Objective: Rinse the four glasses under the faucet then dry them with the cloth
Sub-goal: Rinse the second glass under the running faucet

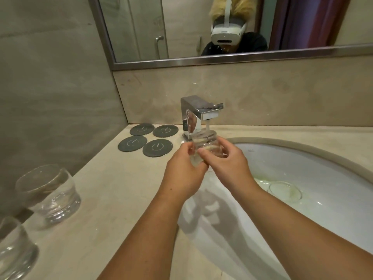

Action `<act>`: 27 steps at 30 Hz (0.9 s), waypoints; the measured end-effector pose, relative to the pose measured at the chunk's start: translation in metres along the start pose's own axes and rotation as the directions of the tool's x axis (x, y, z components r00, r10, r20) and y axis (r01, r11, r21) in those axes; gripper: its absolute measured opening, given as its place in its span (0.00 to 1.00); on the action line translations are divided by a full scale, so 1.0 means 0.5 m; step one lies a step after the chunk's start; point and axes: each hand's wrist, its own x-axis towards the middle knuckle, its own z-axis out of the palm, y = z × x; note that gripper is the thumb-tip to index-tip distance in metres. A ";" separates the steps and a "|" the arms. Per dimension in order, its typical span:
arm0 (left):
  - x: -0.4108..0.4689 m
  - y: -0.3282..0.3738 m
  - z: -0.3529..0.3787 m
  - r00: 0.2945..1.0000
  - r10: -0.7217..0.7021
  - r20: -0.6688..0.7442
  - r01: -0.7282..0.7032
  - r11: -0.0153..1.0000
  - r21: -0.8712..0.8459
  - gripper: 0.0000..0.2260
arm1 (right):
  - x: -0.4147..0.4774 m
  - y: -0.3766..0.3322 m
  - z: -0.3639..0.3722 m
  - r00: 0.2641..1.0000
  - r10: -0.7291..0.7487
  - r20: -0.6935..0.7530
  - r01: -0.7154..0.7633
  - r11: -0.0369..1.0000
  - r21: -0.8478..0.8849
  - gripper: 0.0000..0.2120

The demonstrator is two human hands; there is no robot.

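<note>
Step in hand: rinsing, judged from a glass held in running water.
Faucet: square chrome spout at the back rim of the sink; a water stream falls from its outlet.
Held glass: clear tumbler directly under the faucet outlet, mouth up, catching the stream.
Left hand: below and left of the faucet, fingers curled round the near left side of the held glass.
Right hand: below and right of the faucet, fingers wrapped round the glass's right side; both hands clamp it between them.
Counter glass A: upright on the counter, well left of the faucet and nearer the viewer. Rinsed or not, cannot tell.
Counter glass B: nearer still, at the lower left edge, partly cut off.
Fourth glass: not seen.
Cloth: white, draped over the sink's near rim, in front of the faucet, beneath the forearms.
Coasters: four dark rounds in a cluster just left of the faucet base, all bare.
Sink: white oval basin, right of and below the faucet.
Mirror: on the wall above the faucet.
Progress: early to middle, by judgement; no glass sits on a coaster.
Next move calls for: tipping the water out over the basin and drawing the glass back toward the cloth, keeping a firm hold since wet glass may slip.
</note>
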 end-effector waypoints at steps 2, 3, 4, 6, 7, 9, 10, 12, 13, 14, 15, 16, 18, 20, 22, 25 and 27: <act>0.001 -0.002 0.000 1.000 0.003 0.005 -0.003 1.000 -0.021 0.16 | -0.002 -0.001 -0.002 1.000 0.008 0.001 -0.008 1.000 0.024 0.36; 0.002 -0.002 0.001 1.000 0.000 0.013 0.001 0.999 -0.032 0.16 | -0.002 -0.001 -0.002 1.000 0.007 0.003 -0.007 1.000 0.030 0.35; 0.003 -0.003 0.003 1.000 -0.002 0.020 0.003 0.999 -0.048 0.17 | -0.002 -0.001 -0.002 1.000 0.006 0.000 -0.006 0.999 0.036 0.35; 0.003 -0.005 0.006 0.999 -0.007 0.033 0.009 0.997 -0.073 0.18 | -0.001 0.000 0.000 1.000 0.012 -0.013 -0.012 0.999 0.050 0.38; 0.003 -0.004 0.006 0.999 -0.008 0.044 0.011 0.997 -0.081 0.19 | 0.002 0.003 0.001 1.000 0.018 -0.019 -0.017 0.998 0.058 0.41; 0.004 -0.004 0.007 0.998 -0.004 0.057 0.009 0.996 -0.093 0.18 | 0.005 0.005 0.003 0.999 0.043 -0.031 -0.040 0.996 0.080 0.44; 0.005 -0.004 0.008 0.998 0.000 0.061 0.006 0.995 -0.099 0.19 | 0.005 0.005 0.003 0.998 0.062 -0.031 -0.058 0.992 0.109 0.42; 0.005 -0.001 0.012 0.998 0.019 0.068 -0.013 0.996 -0.085 0.27 | 0.009 0.005 0.001 0.994 0.105 -0.005 -0.102 0.974 0.202 0.30; 0.006 -0.002 0.014 0.998 0.013 0.068 -0.008 0.997 -0.079 0.32 | 0.010 0.003 -0.001 0.991 0.132 0.022 -0.133 0.956 0.260 0.22; 0.007 -0.002 0.016 0.997 -0.001 0.071 0.007 0.997 -0.082 0.33 | 0.007 -0.003 -0.002 0.985 0.166 0.053 -0.175 0.930 0.324 0.18; 0.007 -0.002 0.017 0.997 -0.017 0.081 0.024 0.996 -0.089 0.30 | 0.004 -0.008 -0.003 0.975 0.203 0.087 -0.220 0.898 0.382 0.18; 0.007 -0.003 0.017 0.995 -0.033 0.094 0.043 0.994 -0.103 0.28 | 0.002 -0.010 -0.003 0.965 0.234 0.121 -0.264 0.864 0.429 0.19; 0.010 -0.008 0.017 0.995 -0.053 0.084 0.066 0.984 -0.164 0.27 | -0.001 -0.013 0.000 0.944 0.275 0.182 -0.329 0.818 0.472 0.22; 0.010 -0.003 0.013 0.995 -0.063 0.074 0.079 0.969 -0.234 0.26 | 0.000 -0.012 0.001 0.931 0.303 0.205 -0.365 0.810 0.459 0.27; 0.012 0.000 0.010 0.994 -0.089 0.061 0.104 0.942 -0.320 0.24 | 0.004 -0.012 -0.001 0.923 0.323 0.207 -0.383 0.808 0.447 0.31; 0.017 0.003 0.004 0.987 -0.156 0.033 0.154 0.879 -0.452 0.30 | 0.008 -0.014 -0.009 0.908 0.359 0.216 -0.419 0.758 0.501 0.27; 0.019 0.005 -0.001 0.982 -0.184 0.037 0.178 0.847 -0.501 0.32 | 0.009 -0.017 -0.013 0.900 0.372 0.227 -0.434 0.714 0.549 0.21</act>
